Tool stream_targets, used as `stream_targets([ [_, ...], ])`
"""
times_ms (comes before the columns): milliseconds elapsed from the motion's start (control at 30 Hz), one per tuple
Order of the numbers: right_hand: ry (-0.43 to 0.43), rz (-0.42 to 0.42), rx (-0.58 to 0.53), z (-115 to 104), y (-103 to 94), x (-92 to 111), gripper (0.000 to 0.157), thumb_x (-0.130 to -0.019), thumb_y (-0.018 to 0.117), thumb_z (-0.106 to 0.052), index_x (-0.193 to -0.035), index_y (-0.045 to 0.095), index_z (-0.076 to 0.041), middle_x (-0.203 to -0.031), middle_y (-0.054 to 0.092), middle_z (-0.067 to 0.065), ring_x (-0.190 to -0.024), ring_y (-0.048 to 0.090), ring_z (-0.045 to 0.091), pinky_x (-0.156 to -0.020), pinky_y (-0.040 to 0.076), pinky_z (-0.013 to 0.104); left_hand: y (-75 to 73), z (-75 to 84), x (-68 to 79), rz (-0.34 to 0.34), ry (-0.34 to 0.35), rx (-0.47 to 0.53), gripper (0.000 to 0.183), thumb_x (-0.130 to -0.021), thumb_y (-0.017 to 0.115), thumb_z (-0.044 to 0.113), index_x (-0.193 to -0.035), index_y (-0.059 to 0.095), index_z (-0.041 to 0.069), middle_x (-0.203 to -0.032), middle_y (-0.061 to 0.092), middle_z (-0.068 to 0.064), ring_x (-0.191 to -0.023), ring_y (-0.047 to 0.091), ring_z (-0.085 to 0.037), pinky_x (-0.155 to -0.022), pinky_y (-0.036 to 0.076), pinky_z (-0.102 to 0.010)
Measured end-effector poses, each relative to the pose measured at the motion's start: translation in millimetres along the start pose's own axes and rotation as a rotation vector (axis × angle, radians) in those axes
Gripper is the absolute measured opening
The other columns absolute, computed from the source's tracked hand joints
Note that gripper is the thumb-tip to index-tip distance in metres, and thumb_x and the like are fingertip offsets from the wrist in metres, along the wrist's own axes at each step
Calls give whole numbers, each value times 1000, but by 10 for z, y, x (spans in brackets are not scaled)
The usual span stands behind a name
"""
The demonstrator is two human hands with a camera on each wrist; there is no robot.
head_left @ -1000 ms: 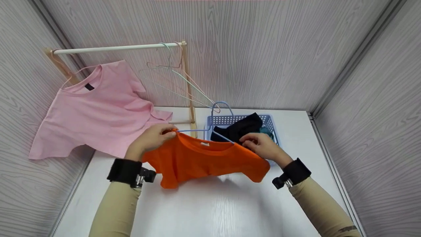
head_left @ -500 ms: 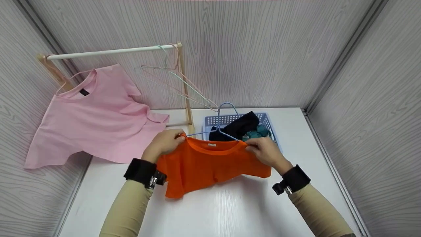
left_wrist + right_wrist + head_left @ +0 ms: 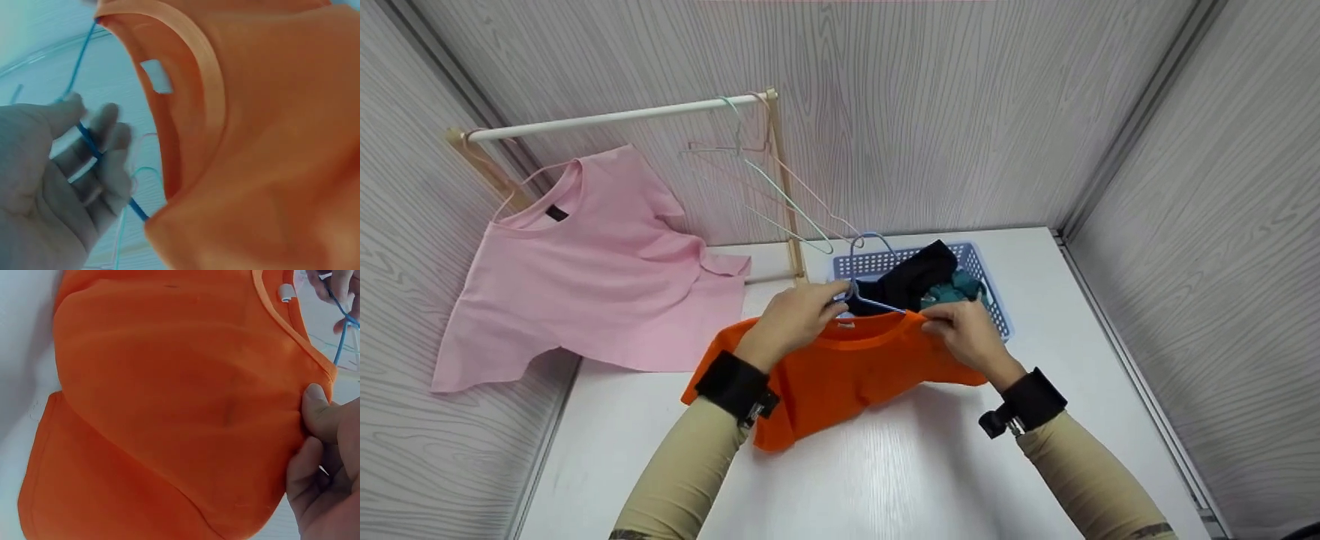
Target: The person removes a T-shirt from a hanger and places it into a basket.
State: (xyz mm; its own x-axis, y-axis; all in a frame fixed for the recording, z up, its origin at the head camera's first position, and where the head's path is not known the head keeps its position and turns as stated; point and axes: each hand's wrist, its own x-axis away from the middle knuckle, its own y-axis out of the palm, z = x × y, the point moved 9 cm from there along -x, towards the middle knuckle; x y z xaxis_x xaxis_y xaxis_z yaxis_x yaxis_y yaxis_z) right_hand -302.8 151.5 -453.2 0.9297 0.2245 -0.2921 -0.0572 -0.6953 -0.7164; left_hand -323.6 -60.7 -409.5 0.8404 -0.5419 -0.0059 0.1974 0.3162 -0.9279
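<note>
Entry 1. Short-sleeved shirt, bright orange cloth, small white neck label (image 3: 859,375): held over the white tabletop (image 3: 1080,367), nearer me than the pale-blue perforated plastic basket (image 3: 978,259). A slim blue hanger (image 3: 89,140) runs into both sides of its collar, hook standing clear.

Entry 2. Left grip, a bare hand (image 3: 791,321): changed. Half a second ago I had it at the shirt's left shoulder; now it is at the hanger's neck, below the hook. Fingers half bent about the wire, blurred; whether they have closed, I cannot tell.

Entry 3. Right grip, a bare hand (image 3: 971,341): unchanged, pinching the shirt's right shoulder.

Entry 4. Meaning, by my judgement: the left shoulder now sits on the hanger unaided, so fitting looks nearly complete; releasing the right shoulder before the neck is firmly held could let the cloth slip.

Entry 5. Pink cotton-looking shirt (image 3: 592,277): hanging on the wood-and-white rack (image 3: 615,118), left.
</note>
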Motion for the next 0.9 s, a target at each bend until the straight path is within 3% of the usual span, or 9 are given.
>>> stream_targets([
  [133, 25, 4, -26, 60, -17, 1, 15, -87, 71, -11, -101, 78, -11, -97, 76, 7, -88, 71, 23, -94, 53, 48, 12, -17, 24, -7, 54, 12, 17, -102, 51, 32, -98, 62, 20, -77, 55, 1, -73, 53, -19, -66, 44, -32],
  [200, 25, 22, -13, 86, -50, -3, 14, -87, 71, -10, -100, 78, -9, -96, 76, 7, -87, 71, 23, -77, 58, 41, -15, -80, 59, -6, 47, 22, 16, -101, 51, 30, -96, 63, 20, -77, 55, 2, -75, 53, -19, -67, 44, -32],
  [233, 24, 35, -5, 102, -76, 1, 14, -87, 71, -9, -99, 78, -9, -95, 76, 8, -86, 71, 23, -76, 59, 40, -36, -117, 82, -2, 40, 25, 15, -101, 52, 29, -96, 63, 20, -77, 55, 1, -76, 54, -20, -68, 44, -33],
  [467, 48, 102, 60, 413, -213, 94, 11, -86, 72, -8, -95, 78, -7, -93, 76, 9, -87, 72, 26, -76, 59, 39, -130, -329, 258, -29, 9, 38, 15, -101, 51, 29, -101, 62, 19, -80, 56, 1, -80, 55, -21, -75, 45, -34],
  [733, 17, 72, 165, 640, -220, 186, 17, -86, 71, -3, -102, 76, -4, -97, 76, 13, -88, 72, 32, -82, 58, 46, -123, -450, 352, -48, 65, 105, 13, -100, 55, 24, -103, 65, 17, -84, 58, 0, -80, 54, -18, -75, 45, -31],
  [900, 49, 63, 139, 703, -197, 207, 16, -87, 71, -5, -102, 77, -4, -97, 76, 14, -89, 72, 32, -83, 58, 46, -144, -531, 412, -53, 36, 161, 11, -100, 55, 23, -105, 64, 20, -91, 61, -2, -86, 55, -18, -82, 49, -32],
])
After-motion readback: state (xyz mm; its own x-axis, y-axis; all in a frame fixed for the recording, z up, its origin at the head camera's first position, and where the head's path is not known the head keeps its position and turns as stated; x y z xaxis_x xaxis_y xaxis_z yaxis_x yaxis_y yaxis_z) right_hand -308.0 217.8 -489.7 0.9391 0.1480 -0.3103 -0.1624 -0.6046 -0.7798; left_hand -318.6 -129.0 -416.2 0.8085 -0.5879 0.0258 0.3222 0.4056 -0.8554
